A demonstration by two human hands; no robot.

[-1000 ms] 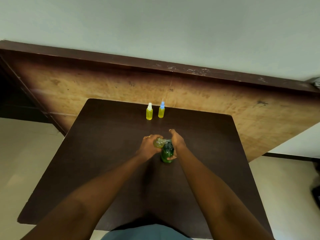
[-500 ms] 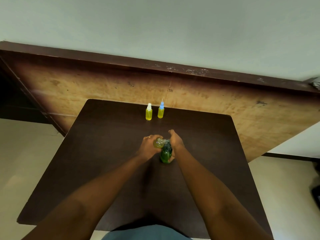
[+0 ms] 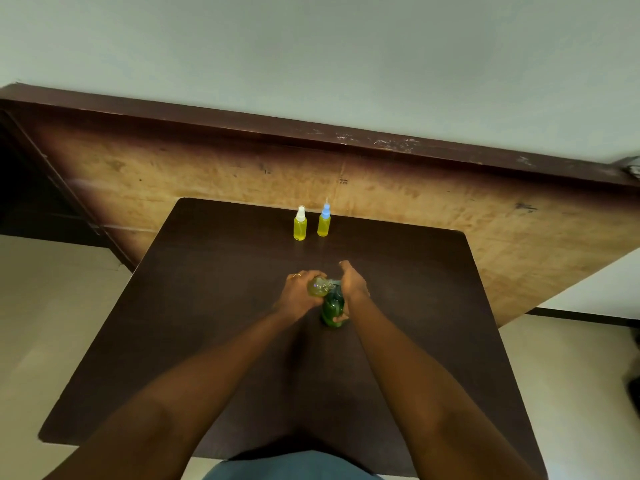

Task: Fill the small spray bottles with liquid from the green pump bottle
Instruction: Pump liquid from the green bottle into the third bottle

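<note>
Green pump bottle (image 3: pixel 331 306) is standing upright on the dark brown table (image 3: pixel 207 306), directly under the right hand (image 3: pixel 353 284) and just right of the left hand (image 3: pixel 299 292). The right hand is lying over the pump head, covering it; its thumb is curling against the near side of the green body, while one finger is pointing forward, away from the person. How the other fingers are lying cannot be told. The left hand is closing around a small clear bottle (image 3: pixel 319 286) partly filled with pale yellow liquid, tilting it so that its open end is meeting the pump bottle's top beside the right palm. A ring (image 3: pixel 296 275) is showing on one finger of the left hand. Beyond both hands, well apart from them near the table's far edge, two filled yellow spray bottles are standing upright side by side without touching: the white-capped spray bottle (image 3: pixel 300 225) ahead of the left hand and the blue-capped spray bottle (image 3: pixel 324 221) to its right. Behind them a worn wooden board (image 3: pixel 207 168) is leaning along a pale wall.
</note>
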